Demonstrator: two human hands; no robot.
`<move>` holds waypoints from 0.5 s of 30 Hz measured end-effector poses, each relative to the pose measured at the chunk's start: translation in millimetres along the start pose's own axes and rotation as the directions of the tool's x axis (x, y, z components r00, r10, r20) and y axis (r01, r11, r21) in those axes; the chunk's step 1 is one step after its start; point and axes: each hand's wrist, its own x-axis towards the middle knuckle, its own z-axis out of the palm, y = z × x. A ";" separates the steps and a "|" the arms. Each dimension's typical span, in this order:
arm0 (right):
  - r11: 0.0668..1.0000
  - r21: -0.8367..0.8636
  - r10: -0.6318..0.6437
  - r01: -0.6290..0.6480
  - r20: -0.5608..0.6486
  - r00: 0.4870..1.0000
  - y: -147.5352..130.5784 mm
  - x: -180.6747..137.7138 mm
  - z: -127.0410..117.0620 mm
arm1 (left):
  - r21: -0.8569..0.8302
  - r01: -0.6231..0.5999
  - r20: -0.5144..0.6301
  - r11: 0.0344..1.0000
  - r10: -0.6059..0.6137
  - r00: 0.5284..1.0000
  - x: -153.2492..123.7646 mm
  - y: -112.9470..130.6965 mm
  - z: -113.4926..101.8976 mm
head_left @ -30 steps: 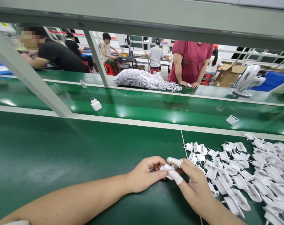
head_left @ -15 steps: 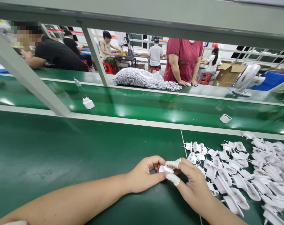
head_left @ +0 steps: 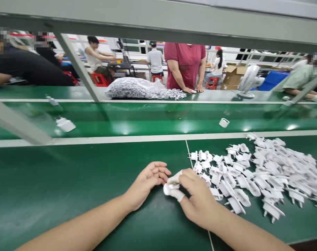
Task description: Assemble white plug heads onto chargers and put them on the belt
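My right hand (head_left: 197, 197), with white finger covers on thumb and forefinger, pinches a small white plug piece (head_left: 169, 189). A bit of metal shows on this piece between the fingertips. Close on its left is my left hand (head_left: 148, 181), fingers loosely spread and holding nothing. Its fingertips are very near the piece; whether they touch it I cannot tell. To the right of my hands, many white plug pieces (head_left: 273, 164) with pins lie in a loose heap on the green work surface (head_left: 77, 188).
Beyond a pale strip runs a green conveyor belt (head_left: 148, 120) carrying white chargers (head_left: 66, 124) and a white housing (head_left: 224, 122). Across it lie a bag of white parts (head_left: 137, 88) and a fan (head_left: 248, 82). A person in a red shirt (head_left: 184, 62) stands there. A metal post (head_left: 78, 66) rises left.
My left hand has let go of the plug piece and its fingers have opened. My right hand keeps hold of the piece. The view has turned to the right.
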 end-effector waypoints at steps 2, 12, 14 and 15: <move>0.992 -0.116 -0.026 0.041 0.128 0.991 -3.6 -3.7 2.1 | -0.007 0.101 -0.139 0.995 -0.101 0.985 0.7 7.2 3.5; 0.955 -0.243 -0.045 0.171 0.452 0.891 -10.2 -5.3 14.6 | 0.350 0.129 -0.237 0.928 -0.046 0.971 78.8 48.7 34.6; 0.953 -0.240 -0.053 0.187 0.473 0.880 -9.3 -5.3 15.9 | 0.411 0.081 -0.200 0.908 0.003 0.980 114.3 50.7 55.7; 0.954 -0.234 -0.056 0.187 0.474 0.878 -8.9 -5.1 16.5 | 0.450 0.061 -0.184 0.891 0.025 0.983 134.0 50.1 67.8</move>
